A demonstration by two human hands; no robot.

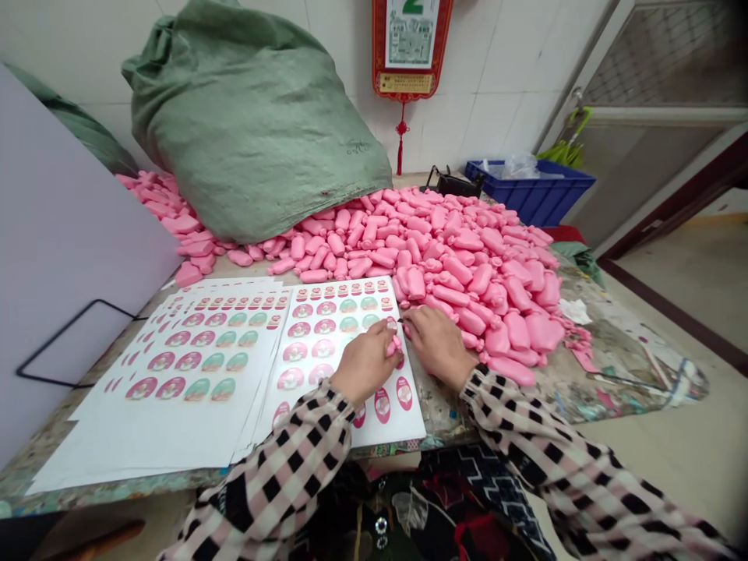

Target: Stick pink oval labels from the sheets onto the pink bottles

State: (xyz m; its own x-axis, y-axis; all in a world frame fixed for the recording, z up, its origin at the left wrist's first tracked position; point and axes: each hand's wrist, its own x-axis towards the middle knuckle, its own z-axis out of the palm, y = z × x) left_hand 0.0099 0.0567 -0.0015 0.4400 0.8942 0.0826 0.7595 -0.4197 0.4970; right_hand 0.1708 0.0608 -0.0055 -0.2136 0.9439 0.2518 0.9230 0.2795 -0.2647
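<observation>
My left hand [363, 362] rests on a white sticker sheet [327, 343], fingers curled around a small pink plastic piece [395, 348] at its right edge. My right hand [437, 344] lies just to the right, fingers bent and pinched toward the same piece, fingertips near the sheet's edge. The sheet carries rows of pink and green oval stickers. A big heap of pink plastic bottle-shaped pieces [456, 265] spreads behind and right of my hands.
More sticker sheets [192, 366] are stacked at left on the worn table [619, 374]. A bulging green sack [251, 117] leans on the wall behind. A blue crate [534, 191] stands at the back right, a pale board [52, 249] at left.
</observation>
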